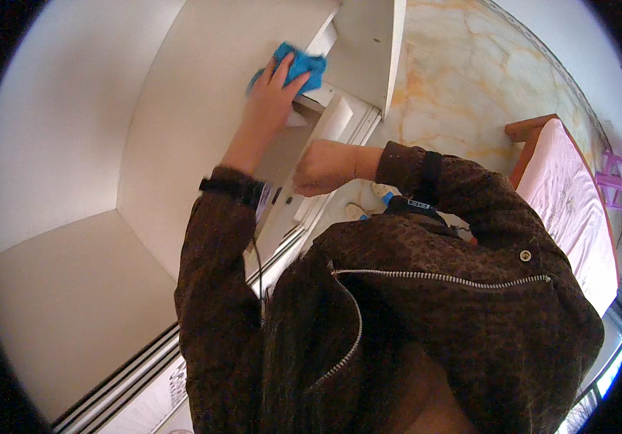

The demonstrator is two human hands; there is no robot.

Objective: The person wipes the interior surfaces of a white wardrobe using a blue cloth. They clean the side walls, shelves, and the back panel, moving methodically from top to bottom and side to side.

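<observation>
My left hand (272, 103) is spread over a bunched blue cloth (302, 68), fingers pressing on it. The cloth lies against the pale inner wall (197, 103) of a white cabinet, by the back corner of a drawer-like compartment (289, 144). Curled over the upper edge of that compartment's white front panel (334, 116) is my right hand (326, 167); its fingertips are hidden behind the panel. A small white item (296, 118) sits in the compartment under my left wrist, too blurred to name.
An upright white cabinet panel (368, 49) stands at the top. Sliding-door tracks (121, 374) run along the cabinet's front. On the right is a wooden-framed bed or bench (566, 200) with a pink cover, and beyond it a purple plastic stool (616, 182). The floor (452, 70) is marble-patterned.
</observation>
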